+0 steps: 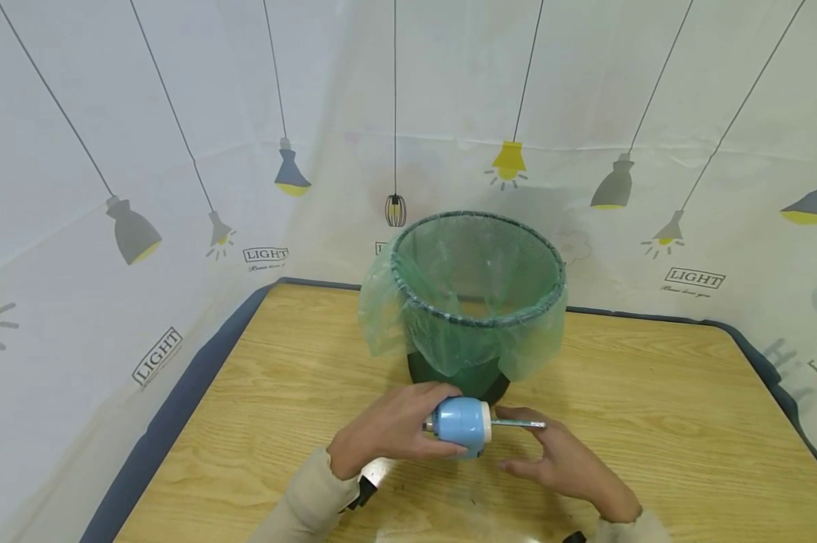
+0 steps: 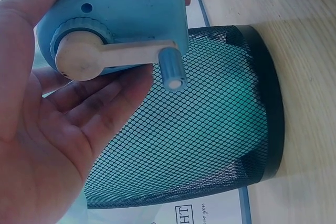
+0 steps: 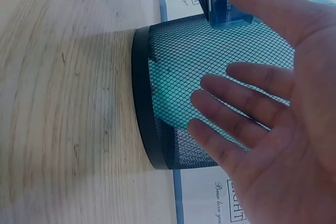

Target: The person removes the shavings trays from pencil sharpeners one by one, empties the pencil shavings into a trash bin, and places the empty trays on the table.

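Note:
My left hand [image 1: 401, 422] grips a light blue hand-crank pencil sharpener [image 1: 461, 424], held up in front of the bin. In the left wrist view its cream crank [image 2: 121, 56] with a blue knob faces the camera. From the sharpener's cream front ring, a slim pencil [image 1: 519, 423] sticks out to the right. My right hand [image 1: 554, 456] is around the pencil's outer end, thumb and fingers apart; the right wrist view shows its fingers [image 3: 236, 103] extended. Whether it touches the pencil is unclear. In that view a dark blue part of the sharpener [image 3: 228, 9] shows beyond the thumb.
Behind the hands stands a black mesh wastebasket [image 2: 194, 108], lined with a translucent green bag [image 1: 456, 351] folded over its rim. It stands on a wood-grain table [image 1: 299, 347]. A white sheet printed with lamps [image 1: 340, 98] surrounds the table's back and sides.

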The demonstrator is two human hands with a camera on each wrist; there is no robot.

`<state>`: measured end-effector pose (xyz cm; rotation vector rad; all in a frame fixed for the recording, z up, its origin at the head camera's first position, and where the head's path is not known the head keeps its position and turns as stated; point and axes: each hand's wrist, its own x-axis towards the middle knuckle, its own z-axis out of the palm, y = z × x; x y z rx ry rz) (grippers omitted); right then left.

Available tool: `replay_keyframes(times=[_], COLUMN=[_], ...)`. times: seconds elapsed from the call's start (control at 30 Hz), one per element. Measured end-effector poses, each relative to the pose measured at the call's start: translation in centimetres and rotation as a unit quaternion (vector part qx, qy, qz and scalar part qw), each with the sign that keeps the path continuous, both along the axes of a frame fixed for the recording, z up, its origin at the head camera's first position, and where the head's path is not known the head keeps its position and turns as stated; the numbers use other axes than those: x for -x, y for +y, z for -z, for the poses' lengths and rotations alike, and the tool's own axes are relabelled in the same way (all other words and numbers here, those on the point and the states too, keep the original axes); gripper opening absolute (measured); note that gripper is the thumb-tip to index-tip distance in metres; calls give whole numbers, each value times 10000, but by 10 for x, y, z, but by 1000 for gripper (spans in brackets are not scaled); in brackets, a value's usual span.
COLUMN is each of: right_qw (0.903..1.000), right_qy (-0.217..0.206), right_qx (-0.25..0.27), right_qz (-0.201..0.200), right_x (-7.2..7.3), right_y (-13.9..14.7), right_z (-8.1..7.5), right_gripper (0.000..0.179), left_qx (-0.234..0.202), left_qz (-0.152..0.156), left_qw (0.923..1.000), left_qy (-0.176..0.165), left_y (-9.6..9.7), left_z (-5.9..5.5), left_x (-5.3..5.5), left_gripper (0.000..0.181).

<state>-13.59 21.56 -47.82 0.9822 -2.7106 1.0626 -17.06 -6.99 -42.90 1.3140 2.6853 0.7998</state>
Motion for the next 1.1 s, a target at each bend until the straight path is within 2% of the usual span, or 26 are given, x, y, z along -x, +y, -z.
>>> replay_keyframes(times=[0.37,0.9,1.1], right_qw=[9998,9988,9994], right_qy=[-114,-191,-174], right_qx=[149,383,275], right_qz=[-61,-251,-101], right_x=[-2,-5,-9], right_y=[-8,-17,-21], right_z=[-4,-6,-10], right_gripper=[67,67,68], left_qx=[-45,-158,-156], left_qz=[33,83,80], left_qw=[10000,9998,9997], left_qy=[0,124,144], left_y=[0,0,1], left_z=[-3,-7,-8], left_x=[-2,-5,-6], left_gripper=[65,65,66])
